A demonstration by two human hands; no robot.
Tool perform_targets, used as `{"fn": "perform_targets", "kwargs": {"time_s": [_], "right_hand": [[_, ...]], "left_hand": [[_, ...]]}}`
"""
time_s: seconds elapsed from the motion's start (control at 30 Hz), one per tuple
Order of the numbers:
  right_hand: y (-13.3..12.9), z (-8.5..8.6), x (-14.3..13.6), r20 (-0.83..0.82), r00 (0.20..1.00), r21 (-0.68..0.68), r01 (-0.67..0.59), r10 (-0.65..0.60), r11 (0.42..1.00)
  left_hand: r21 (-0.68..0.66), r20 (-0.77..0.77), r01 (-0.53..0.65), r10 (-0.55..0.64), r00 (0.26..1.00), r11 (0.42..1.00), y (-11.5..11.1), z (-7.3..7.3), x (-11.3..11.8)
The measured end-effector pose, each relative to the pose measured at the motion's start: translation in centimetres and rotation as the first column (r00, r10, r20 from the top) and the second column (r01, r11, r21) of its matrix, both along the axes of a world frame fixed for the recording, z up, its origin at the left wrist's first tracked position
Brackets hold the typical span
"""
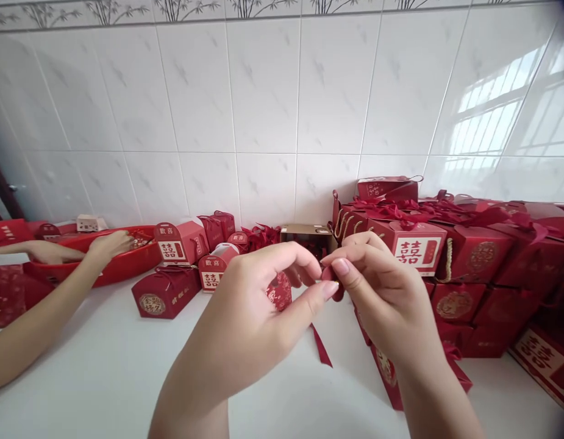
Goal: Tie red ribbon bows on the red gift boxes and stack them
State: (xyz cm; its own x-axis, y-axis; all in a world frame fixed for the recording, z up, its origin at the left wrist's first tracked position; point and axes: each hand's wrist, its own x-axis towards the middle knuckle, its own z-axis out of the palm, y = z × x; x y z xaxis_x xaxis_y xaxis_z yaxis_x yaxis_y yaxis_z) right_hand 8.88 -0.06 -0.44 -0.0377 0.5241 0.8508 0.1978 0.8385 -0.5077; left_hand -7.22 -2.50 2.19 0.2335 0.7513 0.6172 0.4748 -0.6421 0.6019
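Observation:
Up in front of me, my left hand [258, 317] and my right hand [385, 292] meet fingertip to fingertip. Both pinch a dark red ribbon [322, 349], whose tail shows below my left thumb. A small loop of it hangs under my right fingertips, and a tiny yellowish spot shows by my left thumb. The knot or fold between the fingers is mostly hidden. Behind my left hand, a red patterned box [280, 291] is partly covered. A dark red box with a gold round emblem [386, 366] lies beneath my right hand.
Stacked red gift boxes [480, 256] with ribbons fill the right side. Smaller boxes [167, 292] stand left of centre. By the tiled wall [263, 110] is an open box [304, 230]. At left, another person's hands reach into a red basin [126, 262].

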Motion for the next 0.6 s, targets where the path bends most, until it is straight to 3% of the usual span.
{"fn": "perform_targets", "kwargs": {"time_s": [0.23, 0.43, 0.6], "right_hand": [[-0.8, 0.2, 0.3, -0.087, 0.996, 0.050, 0.003, 0.002, 0.999], [-1.2, 0.3, 0.8, -0.240, 0.939, -0.067, -0.271, 0.248, 0.960], [-1.1, 0.4, 1.1, -0.299, 0.892, -0.076, -0.376, 0.338, 0.924]], "left_hand": [[0.015, 0.018, 0.072, -0.072, 0.997, 0.997, -0.1, 0.4, 1.2], [0.258, 0.170, 0.013, -0.059, 0.984, 0.966, 0.2, 0.2, 1.9], [0.392, 0.177, 0.015, -0.091, 0.980, 0.920, 0.4, -0.1, 2.2]]}}
